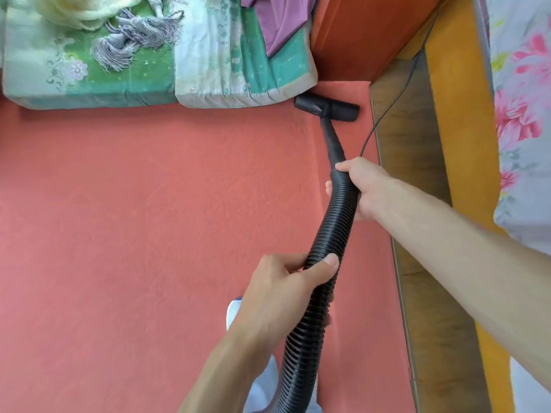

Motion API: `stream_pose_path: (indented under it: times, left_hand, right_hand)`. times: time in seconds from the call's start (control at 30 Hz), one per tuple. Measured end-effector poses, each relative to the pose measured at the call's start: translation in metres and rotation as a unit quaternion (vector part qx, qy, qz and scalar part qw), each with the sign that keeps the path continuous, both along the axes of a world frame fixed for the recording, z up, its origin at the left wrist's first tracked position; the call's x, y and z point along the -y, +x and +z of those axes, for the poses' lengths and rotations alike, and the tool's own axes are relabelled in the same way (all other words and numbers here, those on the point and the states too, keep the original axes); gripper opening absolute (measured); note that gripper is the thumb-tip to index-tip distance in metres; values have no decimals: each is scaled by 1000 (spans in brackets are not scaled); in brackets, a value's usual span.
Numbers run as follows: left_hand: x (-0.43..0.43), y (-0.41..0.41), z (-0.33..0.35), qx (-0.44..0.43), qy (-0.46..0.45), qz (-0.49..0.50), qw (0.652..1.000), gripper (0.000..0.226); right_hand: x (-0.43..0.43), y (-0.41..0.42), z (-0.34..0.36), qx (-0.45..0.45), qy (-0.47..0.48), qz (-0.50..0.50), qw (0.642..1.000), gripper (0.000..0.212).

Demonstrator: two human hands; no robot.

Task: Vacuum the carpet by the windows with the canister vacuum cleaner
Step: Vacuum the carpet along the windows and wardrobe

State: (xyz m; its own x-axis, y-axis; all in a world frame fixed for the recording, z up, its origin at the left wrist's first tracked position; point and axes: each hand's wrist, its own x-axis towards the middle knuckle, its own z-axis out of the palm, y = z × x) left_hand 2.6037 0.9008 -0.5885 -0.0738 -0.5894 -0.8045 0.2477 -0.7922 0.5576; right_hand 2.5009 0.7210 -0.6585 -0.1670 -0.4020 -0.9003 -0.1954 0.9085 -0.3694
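Observation:
A black ribbed vacuum hose (pixel 334 222) runs from the bottom of the view up to a smooth black tube ending in a flat black floor nozzle (pixel 327 108). The nozzle lies on the salmon-pink carpet (pixel 143 219), in the corner beside a cushion and an orange cabinet. My right hand (pixel 362 186) grips the hose where it joins the tube. Lower down, my left hand (pixel 286 289) grips the ribbed hose, thumb on top. The canister itself is out of view.
Two green floral floor cushions (pixel 89 64) line the carpet's far edge, with fringed cloth and purple fabric on them. An orange cabinet (pixel 357 37) stands at the corner. A thin black cable (pixel 387 108) trails over the wooden bed frame (pixel 417 204); floral bedding (pixel 524 114) lies right.

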Motion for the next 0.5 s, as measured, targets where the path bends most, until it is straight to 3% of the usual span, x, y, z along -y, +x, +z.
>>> stream_pose_path:
  times: [0.2, 0.33, 0.5]
  left_hand:
    - [0, 4, 17, -1, -31, -72, 997, 43]
    - [23, -6, 9, -4, -45, -36, 998, 39]
    - [53, -31, -16, 7, -49, 20, 999, 32]
  right_hand:
    - [-6, -35, 38, 30, 8, -60, 998, 10]
    - [21, -31, 32, 44, -12, -71, 996, 14]
    - [62, -23, 11, -3, -56, -33, 998, 11]
